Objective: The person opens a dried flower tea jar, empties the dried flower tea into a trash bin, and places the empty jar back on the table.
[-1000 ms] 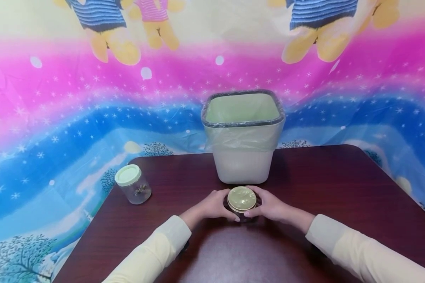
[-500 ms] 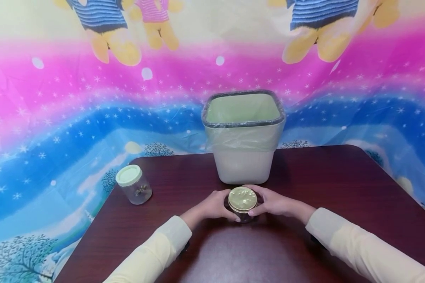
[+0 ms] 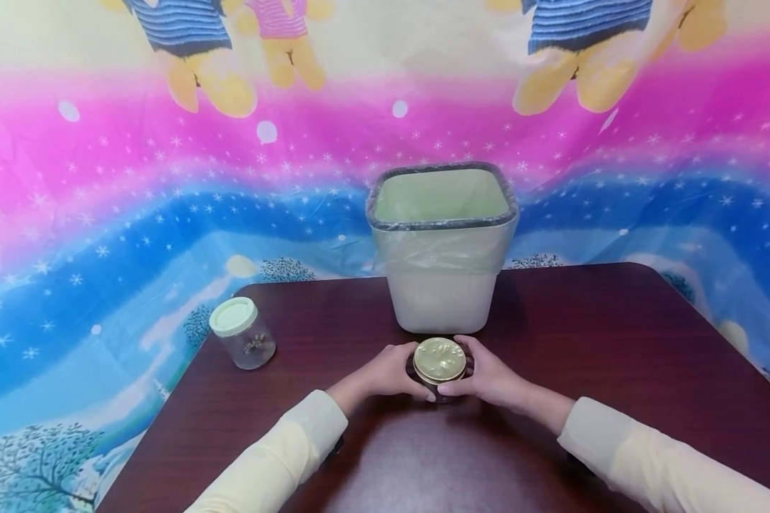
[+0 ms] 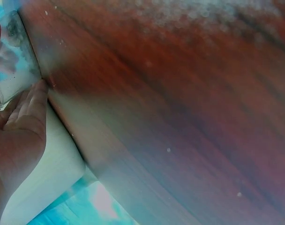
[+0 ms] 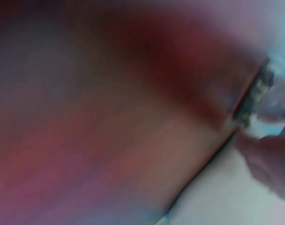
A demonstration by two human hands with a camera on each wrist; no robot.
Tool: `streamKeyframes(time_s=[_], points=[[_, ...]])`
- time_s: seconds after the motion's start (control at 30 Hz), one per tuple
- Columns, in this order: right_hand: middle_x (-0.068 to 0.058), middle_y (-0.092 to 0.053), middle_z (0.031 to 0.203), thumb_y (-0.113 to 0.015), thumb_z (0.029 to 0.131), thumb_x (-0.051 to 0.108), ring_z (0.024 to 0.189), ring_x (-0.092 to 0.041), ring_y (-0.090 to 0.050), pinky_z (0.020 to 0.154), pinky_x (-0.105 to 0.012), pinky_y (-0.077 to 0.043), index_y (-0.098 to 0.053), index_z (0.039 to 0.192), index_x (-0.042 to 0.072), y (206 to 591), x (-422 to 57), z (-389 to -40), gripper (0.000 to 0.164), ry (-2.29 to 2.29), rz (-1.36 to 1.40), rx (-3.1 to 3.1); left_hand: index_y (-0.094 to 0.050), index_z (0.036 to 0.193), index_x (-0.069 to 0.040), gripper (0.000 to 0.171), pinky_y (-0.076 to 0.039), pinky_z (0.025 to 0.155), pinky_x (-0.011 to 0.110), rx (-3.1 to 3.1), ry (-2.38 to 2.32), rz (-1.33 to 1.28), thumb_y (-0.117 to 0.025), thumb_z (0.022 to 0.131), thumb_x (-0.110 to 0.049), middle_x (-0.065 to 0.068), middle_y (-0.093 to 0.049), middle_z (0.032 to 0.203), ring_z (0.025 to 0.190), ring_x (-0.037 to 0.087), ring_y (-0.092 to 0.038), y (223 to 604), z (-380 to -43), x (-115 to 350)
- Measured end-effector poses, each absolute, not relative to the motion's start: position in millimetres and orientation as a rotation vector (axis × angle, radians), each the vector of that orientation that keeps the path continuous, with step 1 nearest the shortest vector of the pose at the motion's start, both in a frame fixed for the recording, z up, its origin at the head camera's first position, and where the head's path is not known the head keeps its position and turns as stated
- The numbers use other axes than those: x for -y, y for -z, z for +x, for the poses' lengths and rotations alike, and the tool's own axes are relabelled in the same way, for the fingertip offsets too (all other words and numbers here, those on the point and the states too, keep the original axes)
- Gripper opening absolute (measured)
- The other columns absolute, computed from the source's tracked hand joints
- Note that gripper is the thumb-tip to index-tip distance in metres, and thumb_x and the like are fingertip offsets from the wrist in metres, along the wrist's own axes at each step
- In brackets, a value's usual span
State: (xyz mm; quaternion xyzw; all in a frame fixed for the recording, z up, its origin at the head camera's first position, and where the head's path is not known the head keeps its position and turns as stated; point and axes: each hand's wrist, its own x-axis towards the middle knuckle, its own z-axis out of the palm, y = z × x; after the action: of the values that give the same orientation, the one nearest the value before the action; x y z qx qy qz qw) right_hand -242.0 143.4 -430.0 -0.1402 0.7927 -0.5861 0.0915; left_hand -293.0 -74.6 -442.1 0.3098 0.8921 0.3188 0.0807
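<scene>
A clear jar (image 4: 11, 58) with a gold lid (image 3: 440, 359) stands upright on the dark red table between both hands. My left hand (image 3: 394, 370) wraps the jar's left side, thumb in front and fingers behind. From the right, my right hand (image 3: 490, 374) grips the jar close to the lid's edge, with its thumb across the front. In the right wrist view the right hand is blurred, and dark bits show low inside the jar. Much of the jar's body is hidden by the hands and lid in the head view.
Just behind the hands stands a whitish bin (image 3: 441, 299) with a clear liner folded over its dark rim. Another clear jar (image 3: 250, 348), with a pale green lid (image 3: 233, 316) and a few small dark bits inside, stands at the table's left edge. A printed cloth (image 3: 334, 142) hangs behind.
The right hand's thumb shifted right along the jar's front, then back left, and its wrist has swung slightly. The left hand and the jar have stayed in place.
</scene>
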Motion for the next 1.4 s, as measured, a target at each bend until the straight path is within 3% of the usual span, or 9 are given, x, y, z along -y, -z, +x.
streamKeyframes(time_s=[0.2,0.4,0.67,0.97,1.17,1.4], points=[[-0.026,-0.047,0.133,-0.089,0.069,0.015,0.122,-0.038,-0.05,0.097,-0.045,-0.044,-0.032,0.134,-0.009,429,-129,-226,0.09,1.751,-0.198,-2.481,-0.062,0.117,-0.015,0.067,-0.047,0.086,0.021,-2.677,-0.949,0.941,-0.092,0.061,-0.039,-0.011,-0.067,0.103,0.096,0.003,-0.059,443,-293,75],[-0.024,-0.05,0.128,-0.09,0.068,0.015,0.117,-0.032,-0.053,0.098,-0.043,-0.04,-0.032,0.132,-0.01,431,-124,-223,0.089,1.762,-0.175,-2.545,-0.062,0.116,-0.015,0.066,-0.047,0.085,0.021,-2.68,-0.938,0.938,-0.091,0.061,-0.038,-0.011,-0.066,0.102,0.095,0.003,-0.059,442,-293,75],[-0.026,-0.05,0.128,-0.088,0.07,0.014,0.12,-0.035,-0.05,0.101,-0.046,-0.038,-0.035,0.13,-0.011,435,-125,-228,0.084,1.716,-0.179,-2.592,-0.062,0.117,-0.015,0.067,-0.047,0.086,0.022,-2.679,-0.935,0.927,-0.092,0.061,-0.039,-0.01,-0.067,0.103,0.096,0.004,-0.059,442,-293,74],[-0.019,-0.055,0.127,-0.085,0.075,0.016,0.119,-0.032,-0.052,0.098,-0.043,-0.043,-0.04,0.133,-0.008,436,-141,-240,0.077,1.615,-0.459,-2.538,-0.062,0.117,-0.015,0.068,-0.047,0.085,0.022,-2.676,-0.94,0.935,-0.092,0.061,-0.039,-0.01,-0.067,0.104,0.096,0.004,-0.059,442,-293,75],[-0.022,-0.053,0.13,-0.08,0.08,0.012,0.124,-0.035,-0.048,0.099,-0.04,-0.042,-0.035,0.138,-0.011,433,-155,-254,0.077,1.583,-0.693,-2.357,-0.061,0.121,-0.015,0.072,-0.047,0.086,0.023,-2.67,-0.917,0.926,-0.091,0.062,-0.043,-0.01,-0.065,0.106,0.098,0.005,-0.059,442,-293,75],[-0.019,-0.05,0.135,-0.078,0.081,0.005,0.13,-0.037,-0.042,0.1,-0.036,-0.041,-0.032,0.142,-0.008,430,-166,-270,0.077,1.56,-0.738,-2.123,-0.06,0.122,-0.016,0.074,-0.046,0.088,0.023,-2.643,-0.945,0.905,-0.092,0.061,-0.043,-0.012,-0.064,0.108,0.101,0.004,-0.058,442,-292,75]])
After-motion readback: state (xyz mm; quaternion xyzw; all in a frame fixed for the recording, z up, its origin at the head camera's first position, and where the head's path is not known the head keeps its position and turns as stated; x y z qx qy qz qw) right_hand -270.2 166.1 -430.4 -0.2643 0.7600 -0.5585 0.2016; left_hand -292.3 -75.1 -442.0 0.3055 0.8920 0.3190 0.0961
